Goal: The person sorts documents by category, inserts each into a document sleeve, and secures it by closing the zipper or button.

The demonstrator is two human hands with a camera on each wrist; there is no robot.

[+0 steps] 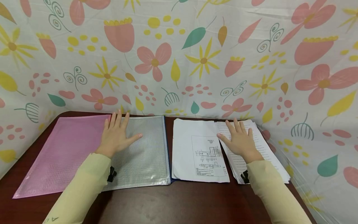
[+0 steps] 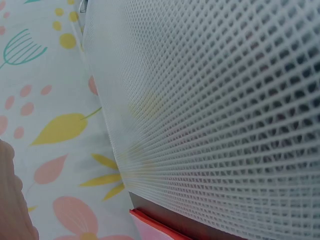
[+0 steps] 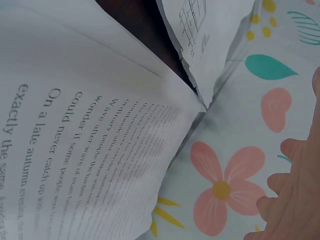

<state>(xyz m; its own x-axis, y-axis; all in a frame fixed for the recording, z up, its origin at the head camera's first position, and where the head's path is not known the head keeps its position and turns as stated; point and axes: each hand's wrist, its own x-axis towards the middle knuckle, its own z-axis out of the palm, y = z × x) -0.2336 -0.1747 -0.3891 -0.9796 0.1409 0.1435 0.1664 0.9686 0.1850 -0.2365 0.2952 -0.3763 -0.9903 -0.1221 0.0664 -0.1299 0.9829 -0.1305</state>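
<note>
My left hand (image 1: 116, 135) is spread flat, palm down, over where a pink mesh folder (image 1: 75, 146) meets a clear mesh folder (image 1: 145, 158) with a blue edge. Its fingers hold nothing; in the left wrist view, part of the hand (image 2: 14, 200) shows beside the clear mesh. Over a stack of printed text sheets (image 1: 263, 155), my right hand (image 1: 240, 140) has its fingers spread and grips nothing. Left of that stack lies a pile of white paper topped by a technical drawing (image 1: 195, 130). Whether either hand touches what lies below is hard to tell.
Everything lies on a dark reddish-brown table (image 1: 167, 205). A white curtain (image 1: 173, 90) with flowers and leaves hangs behind the table and along both sides. A black strap piece (image 1: 112, 174) shows at the left wrist and another (image 1: 244, 176) at the right.
</note>
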